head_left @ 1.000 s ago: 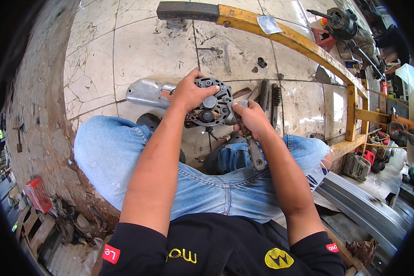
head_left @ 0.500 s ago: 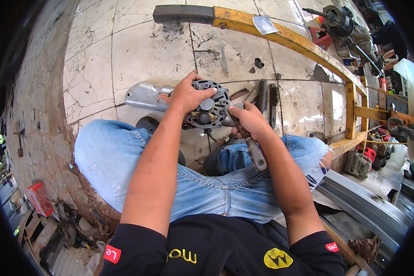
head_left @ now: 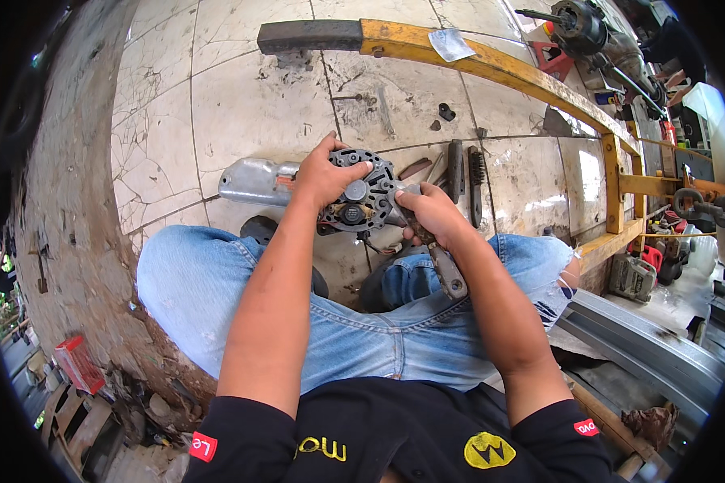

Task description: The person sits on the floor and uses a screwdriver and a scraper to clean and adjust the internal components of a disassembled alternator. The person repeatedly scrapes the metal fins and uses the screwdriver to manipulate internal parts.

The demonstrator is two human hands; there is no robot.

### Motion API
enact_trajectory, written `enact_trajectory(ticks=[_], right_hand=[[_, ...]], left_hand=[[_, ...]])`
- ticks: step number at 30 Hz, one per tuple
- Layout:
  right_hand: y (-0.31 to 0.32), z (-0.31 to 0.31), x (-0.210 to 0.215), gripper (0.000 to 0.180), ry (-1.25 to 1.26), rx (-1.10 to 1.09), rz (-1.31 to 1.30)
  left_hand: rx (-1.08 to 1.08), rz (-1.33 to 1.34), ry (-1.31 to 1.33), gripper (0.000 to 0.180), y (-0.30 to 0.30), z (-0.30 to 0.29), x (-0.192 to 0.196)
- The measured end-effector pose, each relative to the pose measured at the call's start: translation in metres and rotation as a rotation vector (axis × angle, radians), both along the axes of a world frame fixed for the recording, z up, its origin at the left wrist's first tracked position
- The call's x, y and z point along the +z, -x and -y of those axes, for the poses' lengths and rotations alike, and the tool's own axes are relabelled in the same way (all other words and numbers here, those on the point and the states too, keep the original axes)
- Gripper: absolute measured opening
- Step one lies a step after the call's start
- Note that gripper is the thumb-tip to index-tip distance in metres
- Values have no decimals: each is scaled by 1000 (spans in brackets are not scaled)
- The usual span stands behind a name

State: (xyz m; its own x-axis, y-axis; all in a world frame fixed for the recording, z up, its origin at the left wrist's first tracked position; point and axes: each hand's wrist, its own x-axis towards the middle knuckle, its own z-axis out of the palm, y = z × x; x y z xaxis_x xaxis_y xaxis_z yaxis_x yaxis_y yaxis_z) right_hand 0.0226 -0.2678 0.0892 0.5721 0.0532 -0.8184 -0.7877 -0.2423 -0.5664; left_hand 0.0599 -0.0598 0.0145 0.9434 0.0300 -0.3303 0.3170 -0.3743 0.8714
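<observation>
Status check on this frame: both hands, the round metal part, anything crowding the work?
Left hand grips round slotted metal housing over the lap. Right hand holds hand tool against its edge. Loose tools on tiled floor beyond, apart.

A repair workshop floor. Cracked, oil-stained pale tiles [head_left: 242, 105] fill the upper left, a chipped yellow steel frame [head_left: 491, 68] crosses the top, and greasy motor parts [head_left: 580, 24] (plus scattered tools) crowd the upper right.

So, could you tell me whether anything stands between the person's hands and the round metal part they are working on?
Nothing visible does. The left hand already grips the round metal part by its left rim, and the right hand holds a tool whose tip reaches the part's right edge. The loose tools lie on the tiled floor beyond it.
</observation>
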Motion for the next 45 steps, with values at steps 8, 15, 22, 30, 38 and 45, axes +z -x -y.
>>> enact_trajectory(ticks=[8,15,22,30,38,45], right_hand=[[-5,4,-1,32,1,-39,24],[1,3,-1,31,-6,-14,10],[-8,19,-3,32,-62,-109,292],[-22,10,2,59,504,349,501],[-36,7,13,62,633,572,444],[-47,10,11,63,696,712,446]], left_hand=[[12,-23,29,82,-3,-1,-2],[6,-93,117,58,1,-3,-3],[58,-52,84,61,3,-2,-1],[38,225,-167,58,18,8,11],[83,288,-231,61,23,11,4],[46,204,-220,65,20,11,8]])
